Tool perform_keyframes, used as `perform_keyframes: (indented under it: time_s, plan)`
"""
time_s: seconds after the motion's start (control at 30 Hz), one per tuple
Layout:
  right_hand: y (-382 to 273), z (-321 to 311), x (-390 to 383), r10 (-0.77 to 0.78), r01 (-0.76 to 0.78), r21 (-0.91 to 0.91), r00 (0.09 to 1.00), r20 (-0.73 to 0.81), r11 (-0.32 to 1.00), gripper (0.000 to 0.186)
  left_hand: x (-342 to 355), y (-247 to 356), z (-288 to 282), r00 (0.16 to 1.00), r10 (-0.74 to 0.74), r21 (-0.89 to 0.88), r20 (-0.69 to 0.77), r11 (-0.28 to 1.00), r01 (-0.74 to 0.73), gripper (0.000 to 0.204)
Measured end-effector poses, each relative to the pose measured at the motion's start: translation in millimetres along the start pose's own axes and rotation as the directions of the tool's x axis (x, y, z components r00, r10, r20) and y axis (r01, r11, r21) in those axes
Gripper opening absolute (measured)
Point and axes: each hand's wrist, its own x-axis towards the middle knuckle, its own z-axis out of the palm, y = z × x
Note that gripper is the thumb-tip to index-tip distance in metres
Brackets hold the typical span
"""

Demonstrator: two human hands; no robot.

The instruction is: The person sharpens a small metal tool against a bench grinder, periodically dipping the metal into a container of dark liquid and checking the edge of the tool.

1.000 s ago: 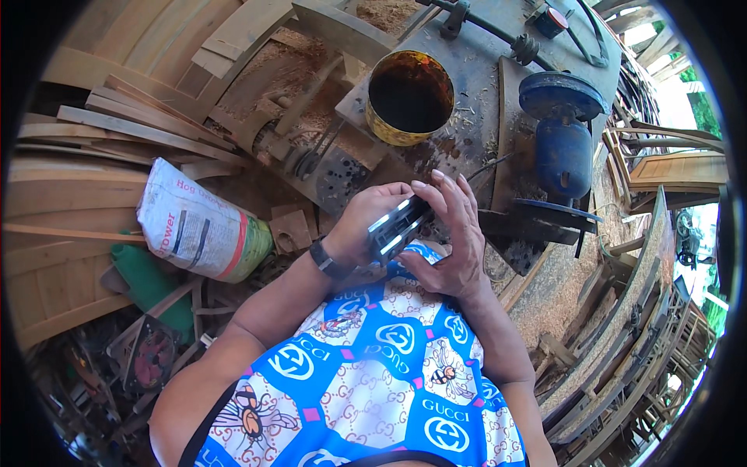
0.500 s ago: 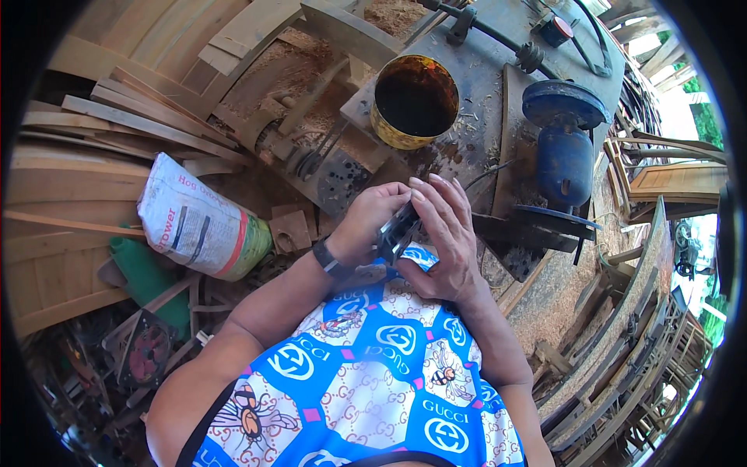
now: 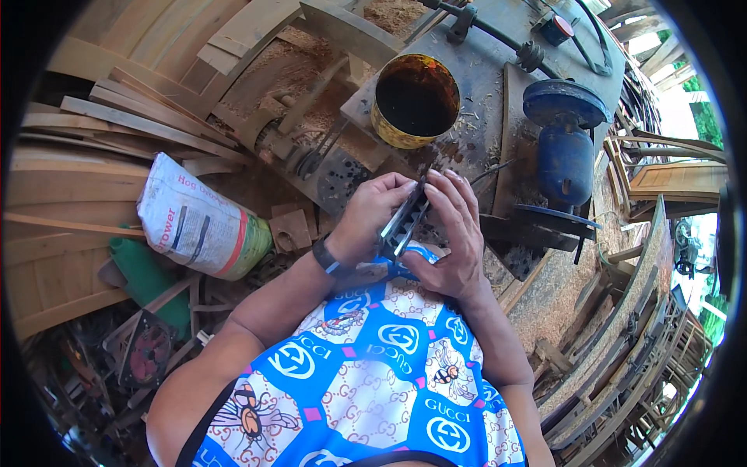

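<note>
Just above my lap, between my two hands, is a dark, narrow, slotted piece (image 3: 402, 223) that looks like metal. My left hand (image 3: 364, 216) is closed around its left side, thumb and fingers near its far end. On the other side my right hand (image 3: 454, 237) rests along it, fingertips at the far end and thumb near the close end. The piece is tilted, its slotted face partly turned up. Its far tip is hidden by my fingers. Beyond my hands stands a yellow, stained tin (image 3: 405, 142) with dark contents.
A blue bench grinder or motor (image 3: 566, 163) stands right on the worktable (image 3: 478, 86), under a metal shaft (image 3: 498, 35). Left are a white sack (image 3: 194, 218), a green roll (image 3: 148, 272) and stacked wood strips (image 3: 148, 121). Sawdust and curved wooden pieces (image 3: 622, 350) lie at right.
The dark slotted piece has turned so more of its slotted face shows. My right fingers have shifted slightly around its far end; my left hand stays on it.
</note>
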Motion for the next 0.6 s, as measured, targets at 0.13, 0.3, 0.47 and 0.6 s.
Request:
perform_keyframes:
  time_s: [0.13, 0.3, 0.47, 0.6]
  plan:
    - [-1.4, -4.8, -0.7, 0.109, -0.112, 0.051, 0.993, 0.048, 0.992, 0.103, -2.4, 15.1, 1.5, 0.998, -0.069, 0.047, -0.013, 0.996, 0.070, 0.020]
    - [7.5, -12.2, -0.1, 0.219, -0.241, 0.408, 0.971, 0.101, 0.881, 0.090, -1.8, 23.6, -9.2, 0.970, -0.225, 0.103, 0.089, 0.971, 0.215, 0.022]
    - [12.7, -9.5, -2.0, 0.436, -0.461, 0.682, 0.871, 0.226, 0.568, 0.070, 1.2, 27.2, -12.8, 0.899, -0.398, 0.251, 0.184, 0.903, 0.348, 0.023]
    - [20.5, -9.2, 1.5, 0.348, -0.483, 0.761, 0.869, 0.353, 0.434, 0.061, 9.2, 9.9, -29.3, 0.881, -0.429, 0.383, 0.201, 0.862, 0.332, 0.029]
